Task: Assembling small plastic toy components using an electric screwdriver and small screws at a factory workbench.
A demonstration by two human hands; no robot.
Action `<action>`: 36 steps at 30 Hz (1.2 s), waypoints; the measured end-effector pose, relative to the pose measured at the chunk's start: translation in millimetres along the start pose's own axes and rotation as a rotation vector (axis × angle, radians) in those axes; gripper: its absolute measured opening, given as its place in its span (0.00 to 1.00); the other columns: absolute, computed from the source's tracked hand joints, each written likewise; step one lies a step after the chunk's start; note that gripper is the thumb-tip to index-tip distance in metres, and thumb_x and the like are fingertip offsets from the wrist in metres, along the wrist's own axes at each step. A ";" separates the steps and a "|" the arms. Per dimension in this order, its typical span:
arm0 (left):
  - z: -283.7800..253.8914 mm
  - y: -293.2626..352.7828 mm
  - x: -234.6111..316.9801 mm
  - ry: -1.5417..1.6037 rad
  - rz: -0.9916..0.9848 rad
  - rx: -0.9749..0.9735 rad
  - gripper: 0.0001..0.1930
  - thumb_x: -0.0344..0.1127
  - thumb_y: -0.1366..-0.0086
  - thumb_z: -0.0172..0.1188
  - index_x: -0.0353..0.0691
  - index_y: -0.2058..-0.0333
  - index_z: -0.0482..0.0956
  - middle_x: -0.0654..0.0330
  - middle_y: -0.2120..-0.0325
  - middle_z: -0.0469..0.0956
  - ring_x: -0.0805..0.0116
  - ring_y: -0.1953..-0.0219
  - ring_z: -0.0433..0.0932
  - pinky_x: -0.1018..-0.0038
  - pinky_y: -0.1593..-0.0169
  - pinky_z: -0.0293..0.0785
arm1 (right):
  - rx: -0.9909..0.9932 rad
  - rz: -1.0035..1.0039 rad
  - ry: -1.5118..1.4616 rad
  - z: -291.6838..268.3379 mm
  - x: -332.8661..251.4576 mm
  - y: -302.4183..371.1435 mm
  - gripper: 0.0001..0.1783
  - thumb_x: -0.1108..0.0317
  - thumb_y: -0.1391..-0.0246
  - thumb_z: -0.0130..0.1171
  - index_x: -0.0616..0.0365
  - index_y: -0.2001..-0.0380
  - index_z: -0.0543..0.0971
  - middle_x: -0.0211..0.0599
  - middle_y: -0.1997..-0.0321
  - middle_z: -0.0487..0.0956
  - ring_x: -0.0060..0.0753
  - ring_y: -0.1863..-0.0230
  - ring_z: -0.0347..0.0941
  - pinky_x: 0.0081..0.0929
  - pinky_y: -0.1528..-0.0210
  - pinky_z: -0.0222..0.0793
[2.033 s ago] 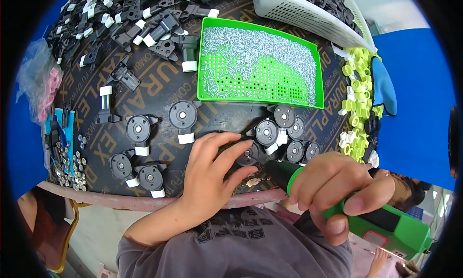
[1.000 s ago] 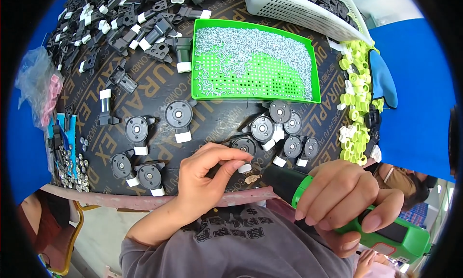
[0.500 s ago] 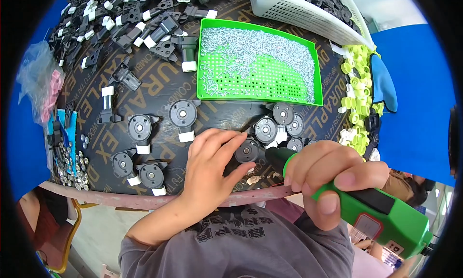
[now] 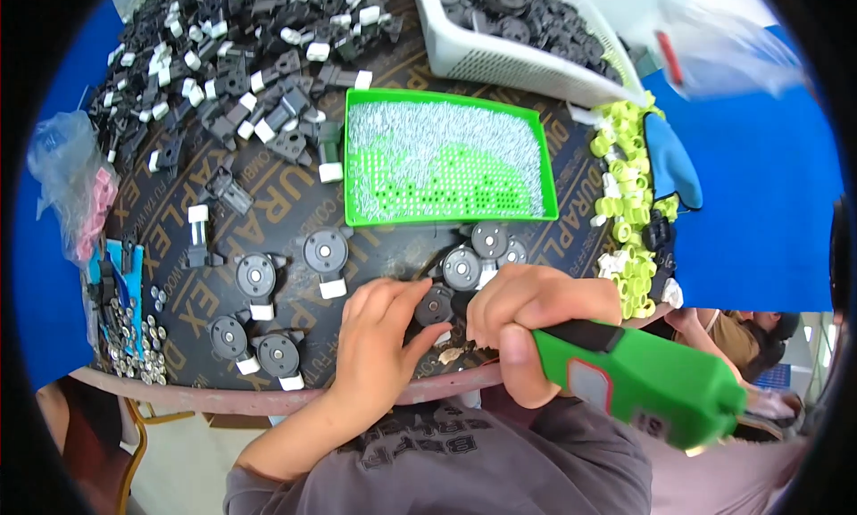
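Note:
In my right hand [image 4: 536, 323] is a green electric screwdriver [image 4: 643, 372] with a black grip panel, its dark nose pointing left. That nose is beside a round black plastic part [image 4: 434, 307] at the table's near side; whether the bit touches it is hidden. My left hand [image 4: 379, 332] holds this part from the left, forefinger at its far side and thumb at its near side. Just beyond, a cluster of similar round parts [image 4: 461, 269] with white ends is partly covered by my right hand. Several more round parts [image 4: 257, 275] lie left of my left hand.
A green perforated tray [image 4: 353, 207] of small silvery screws stands beyond my hands. Black-and-white parts [image 4: 259, 95] are heaped at far left, near a white basket [image 4: 509, 64] of black parts. Yellow-green rings [image 4: 629, 207] line the right edge; small metal discs [image 4: 147, 354] lie at left.
My right hand has brought the screwdriver left, its nose now closer to the part. My left hand keeps its hold. The whole view has shifted, and a clear plastic bag shows at upper right.

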State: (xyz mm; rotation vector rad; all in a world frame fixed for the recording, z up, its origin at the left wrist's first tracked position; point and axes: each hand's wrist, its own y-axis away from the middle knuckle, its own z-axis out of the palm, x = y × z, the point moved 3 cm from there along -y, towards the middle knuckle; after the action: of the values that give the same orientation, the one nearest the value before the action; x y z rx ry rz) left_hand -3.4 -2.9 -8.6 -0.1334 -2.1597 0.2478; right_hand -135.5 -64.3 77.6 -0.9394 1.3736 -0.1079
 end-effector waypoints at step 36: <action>-163.8 59.0 92.2 1.272 0.772 0.515 0.07 0.44 0.33 0.56 0.57 0.63 0.83 0.75 0.59 0.80 0.77 0.49 0.74 0.67 0.47 0.63 | -0.056 -0.080 -0.376 -56.4 5.3 -20.6 0.15 0.76 0.50 0.61 0.62 0.61 0.68 0.38 0.80 0.70 0.31 0.81 0.69 0.28 0.78 0.72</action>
State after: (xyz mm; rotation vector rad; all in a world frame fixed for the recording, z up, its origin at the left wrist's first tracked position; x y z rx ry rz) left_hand 79.9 92.7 142.1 -0.6281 -0.6695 0.8659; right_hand -173.5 -109.0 91.4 -1.0041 0.9965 0.0468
